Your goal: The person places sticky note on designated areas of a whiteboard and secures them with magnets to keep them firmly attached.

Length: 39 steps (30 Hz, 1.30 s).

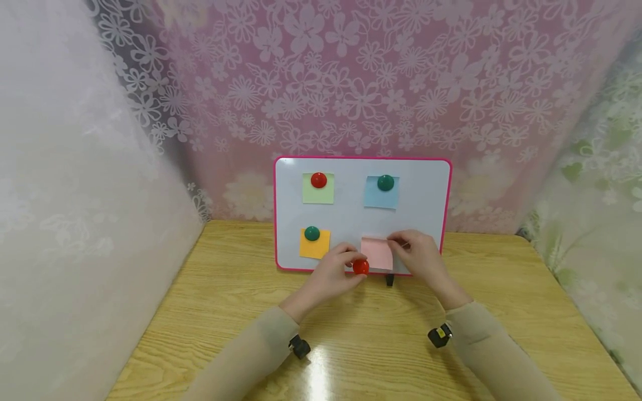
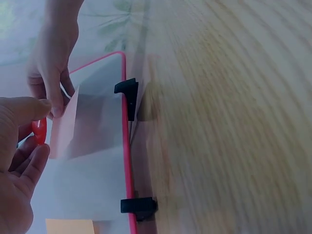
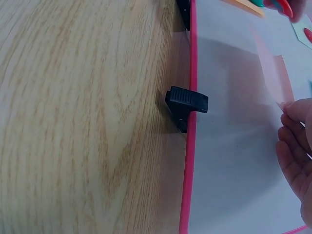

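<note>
My left hand point(image 1: 337, 273) pinches a round red magnet point(image 1: 361, 267) between thumb and fingers, just left of a pink sticky note point(image 1: 377, 254). The right hand point(image 1: 417, 255) pinches that note by its upper right edge, against the lower right of the whiteboard point(image 1: 346, 217). In the right wrist view the note's lower part point(image 3: 267, 66) stands away from the board and casts a shadow. The left wrist view shows the red magnet point(image 2: 40, 129) close beside the note point(image 2: 64, 127).
Green point(image 1: 318, 195), blue point(image 1: 381, 196) and orange point(image 1: 308, 248) notes hang on the board under red or green magnets. Black clip feet point(image 2: 139, 207) hold the pink-framed board upright on the wooden table point(image 1: 241, 312). A floral curtain point(image 1: 351, 83) hangs behind.
</note>
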Tool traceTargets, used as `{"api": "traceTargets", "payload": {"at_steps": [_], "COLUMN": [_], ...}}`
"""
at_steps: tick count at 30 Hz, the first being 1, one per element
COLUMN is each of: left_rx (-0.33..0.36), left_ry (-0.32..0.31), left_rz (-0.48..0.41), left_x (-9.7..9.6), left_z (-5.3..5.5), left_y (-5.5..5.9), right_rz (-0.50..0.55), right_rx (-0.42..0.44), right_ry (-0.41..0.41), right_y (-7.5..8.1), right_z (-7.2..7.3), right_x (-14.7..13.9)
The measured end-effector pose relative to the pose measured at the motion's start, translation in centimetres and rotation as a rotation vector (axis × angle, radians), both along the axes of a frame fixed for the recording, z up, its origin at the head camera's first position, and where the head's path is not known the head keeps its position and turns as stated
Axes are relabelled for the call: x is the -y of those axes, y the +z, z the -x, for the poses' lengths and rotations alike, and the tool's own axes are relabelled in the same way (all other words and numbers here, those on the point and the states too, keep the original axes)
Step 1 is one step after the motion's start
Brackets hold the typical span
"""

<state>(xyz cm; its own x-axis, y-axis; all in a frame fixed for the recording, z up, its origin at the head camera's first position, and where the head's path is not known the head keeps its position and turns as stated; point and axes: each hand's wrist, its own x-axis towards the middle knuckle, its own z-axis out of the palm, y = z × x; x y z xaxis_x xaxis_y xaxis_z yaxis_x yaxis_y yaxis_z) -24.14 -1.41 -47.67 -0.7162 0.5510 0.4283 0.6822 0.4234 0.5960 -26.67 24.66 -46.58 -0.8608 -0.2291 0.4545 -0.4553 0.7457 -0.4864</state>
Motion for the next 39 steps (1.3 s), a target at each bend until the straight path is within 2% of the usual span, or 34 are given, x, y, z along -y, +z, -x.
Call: {"api": "traceTargets", "payload": {"at_steps": [6, 14, 19, 27, 32, 39], "left_rx": [-0.037, -0.018, -0.027, -0.123, -0.146, -0.142], "left_ry": [0.051, 0.107, 0.149, 0.202, 0.234, 0.261], "left_rz": [0.022, 0.009, -0.007, 0.015, 0.034, 0.039], "left_x": [-1.3, -2.2, -2.8, -3.8, -4.5, -5.3], "left_z": [0.8, 1.2, 2.0, 2.8, 3.1, 3.5], "left_y": [0.2, 0.4, 0.3, 0.3, 0.3, 0.2], "right_rz": [-0.009, -0.004, -0.010, -0.007, -0.009, -0.024], "right_rx": [0.000, -0.004, 0.002, -0.003, -0.006, -0.018], "right_ry": [-0.005, -0.011, -0.016, -0.009, -0.014, -0.019], "right_y": [-0.1, 0.0, 0.2, 0.0, 0.0, -0.1], "right_z": [0.1, 0.2, 0.2, 0.4, 0.4, 0.5], "right_x": [0.1, 0.3, 0.4, 0.4, 0.4, 0.5]}}
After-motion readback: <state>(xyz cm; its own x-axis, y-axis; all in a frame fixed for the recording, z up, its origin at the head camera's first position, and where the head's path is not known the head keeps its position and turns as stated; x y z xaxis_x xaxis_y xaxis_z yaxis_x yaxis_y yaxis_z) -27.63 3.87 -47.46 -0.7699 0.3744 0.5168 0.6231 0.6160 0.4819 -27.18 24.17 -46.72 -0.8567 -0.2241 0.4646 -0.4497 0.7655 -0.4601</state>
